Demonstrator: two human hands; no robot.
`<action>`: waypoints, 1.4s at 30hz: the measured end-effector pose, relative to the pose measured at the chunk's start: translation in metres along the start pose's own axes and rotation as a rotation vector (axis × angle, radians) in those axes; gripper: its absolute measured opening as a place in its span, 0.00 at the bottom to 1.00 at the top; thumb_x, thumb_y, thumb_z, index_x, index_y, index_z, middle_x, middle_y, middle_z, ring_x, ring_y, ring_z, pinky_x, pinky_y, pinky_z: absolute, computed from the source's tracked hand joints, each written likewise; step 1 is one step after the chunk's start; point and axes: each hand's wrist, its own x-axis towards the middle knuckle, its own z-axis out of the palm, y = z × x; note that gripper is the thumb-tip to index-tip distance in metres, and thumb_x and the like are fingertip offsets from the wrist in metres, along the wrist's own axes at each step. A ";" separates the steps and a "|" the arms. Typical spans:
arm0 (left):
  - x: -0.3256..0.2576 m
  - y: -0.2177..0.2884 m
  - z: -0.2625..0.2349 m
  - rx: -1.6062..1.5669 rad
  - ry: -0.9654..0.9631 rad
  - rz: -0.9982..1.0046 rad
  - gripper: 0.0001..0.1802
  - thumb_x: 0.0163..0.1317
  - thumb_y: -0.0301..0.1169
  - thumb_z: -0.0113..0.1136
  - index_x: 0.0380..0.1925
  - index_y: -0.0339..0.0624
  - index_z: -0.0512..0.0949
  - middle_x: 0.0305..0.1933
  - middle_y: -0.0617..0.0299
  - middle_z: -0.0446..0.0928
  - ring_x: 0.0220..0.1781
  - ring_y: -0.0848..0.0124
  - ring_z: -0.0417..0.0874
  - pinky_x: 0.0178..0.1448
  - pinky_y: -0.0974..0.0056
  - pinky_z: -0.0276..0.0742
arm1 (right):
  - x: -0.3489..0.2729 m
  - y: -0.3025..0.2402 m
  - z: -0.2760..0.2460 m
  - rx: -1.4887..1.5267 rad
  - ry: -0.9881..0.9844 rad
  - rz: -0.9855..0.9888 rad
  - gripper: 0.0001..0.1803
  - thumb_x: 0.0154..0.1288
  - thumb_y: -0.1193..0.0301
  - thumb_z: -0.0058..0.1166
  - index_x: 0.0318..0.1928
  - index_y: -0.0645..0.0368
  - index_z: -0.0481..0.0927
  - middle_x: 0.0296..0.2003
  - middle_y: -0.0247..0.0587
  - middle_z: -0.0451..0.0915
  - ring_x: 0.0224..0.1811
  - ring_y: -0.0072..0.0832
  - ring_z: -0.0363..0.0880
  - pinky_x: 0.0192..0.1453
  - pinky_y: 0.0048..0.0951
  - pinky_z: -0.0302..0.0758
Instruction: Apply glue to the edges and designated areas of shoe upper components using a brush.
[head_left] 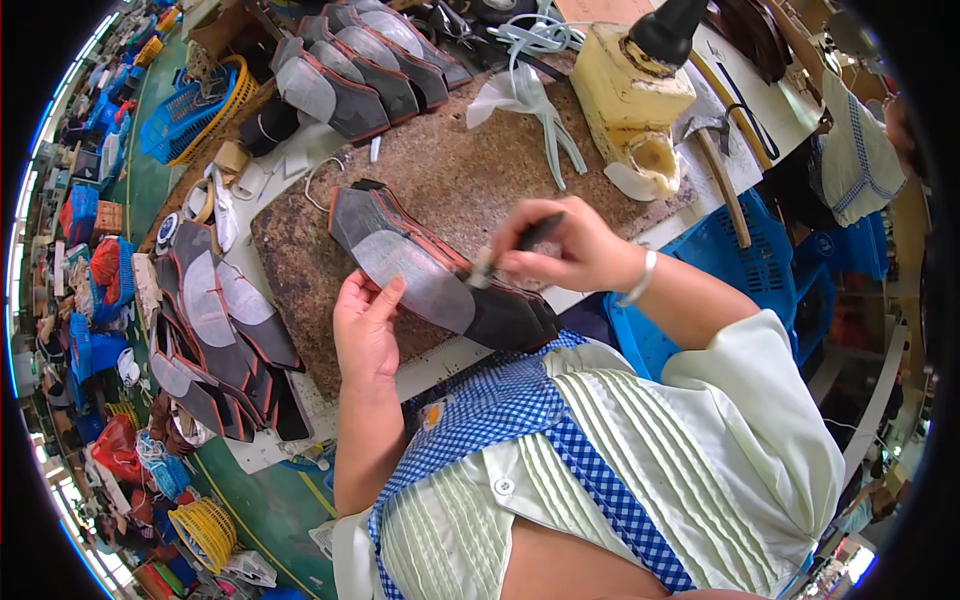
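On the brown speckled worktop (440, 170), the flat black-and-grey shoe piece (425, 275) runs upper-left to lower-right, left hand (365, 325) spread flat on its near edge, right hand's (565, 250) grip pinching a thin dark brush (515, 245) over its right end.

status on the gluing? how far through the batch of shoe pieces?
Looks done, probably: a fanned pile of dark pieces with pale patches at the bench's left. In hand: the left hand steadies one dark piece on the brown board while the right hand works a brush over its pale patch. Possibly left: another row at the back; can't tell its state.
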 end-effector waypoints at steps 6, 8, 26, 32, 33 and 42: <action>-0.002 -0.005 -0.004 -0.068 -0.004 -0.044 0.19 0.52 0.18 0.62 0.44 0.33 0.69 0.42 0.57 0.75 0.43 0.69 0.77 0.51 0.66 0.72 | 0.100 0.033 0.033 0.094 0.109 0.192 0.10 0.61 0.67 0.56 0.34 0.62 0.74 0.23 0.35 0.80 0.25 0.16 0.78 0.28 0.20 0.73; -0.003 -0.008 -0.006 -0.012 -0.049 -0.027 0.20 0.54 0.21 0.60 0.47 0.34 0.68 0.46 0.57 0.74 0.46 0.69 0.76 0.52 0.65 0.71 | 0.127 0.047 0.044 -0.011 0.160 0.195 0.12 0.59 0.66 0.58 0.33 0.63 0.74 0.20 0.36 0.79 0.22 0.17 0.76 0.26 0.22 0.71; -0.054 0.055 -0.023 -0.075 -0.272 0.337 0.30 0.54 0.25 0.59 0.57 0.34 0.62 0.55 0.56 0.70 0.55 0.63 0.73 0.60 0.58 0.67 | 0.053 -0.002 0.008 -0.767 -0.457 -0.179 0.17 0.44 0.70 0.56 0.40 0.48 0.79 0.23 0.38 0.78 0.29 0.37 0.78 0.31 0.37 0.71; 0.043 0.149 -0.035 0.020 -0.061 0.503 0.26 0.63 0.26 0.49 0.60 0.29 0.58 0.59 0.52 0.66 0.59 0.62 0.69 0.64 0.57 0.63 | 0.037 -0.013 -0.004 -0.575 0.014 -0.295 0.10 0.47 0.70 0.60 0.29 0.56 0.72 0.22 0.38 0.74 0.26 0.37 0.76 0.32 0.34 0.72; 0.070 0.155 -0.033 0.019 -0.045 0.481 0.25 0.63 0.26 0.49 0.59 0.28 0.58 0.59 0.52 0.66 0.59 0.62 0.69 0.64 0.56 0.62 | 0.030 -0.017 -0.009 -0.578 0.023 -0.300 0.10 0.47 0.70 0.60 0.29 0.56 0.72 0.22 0.38 0.74 0.26 0.37 0.76 0.32 0.34 0.72; 0.322 0.139 -0.051 0.104 0.049 0.184 0.21 0.61 0.28 0.54 0.54 0.36 0.67 0.53 0.54 0.72 0.55 0.62 0.72 0.59 0.57 0.67 | -0.048 -0.015 -0.080 0.079 1.020 0.029 0.06 0.60 0.75 0.53 0.31 0.60 0.68 0.31 0.38 0.76 0.32 0.21 0.73 0.36 0.20 0.70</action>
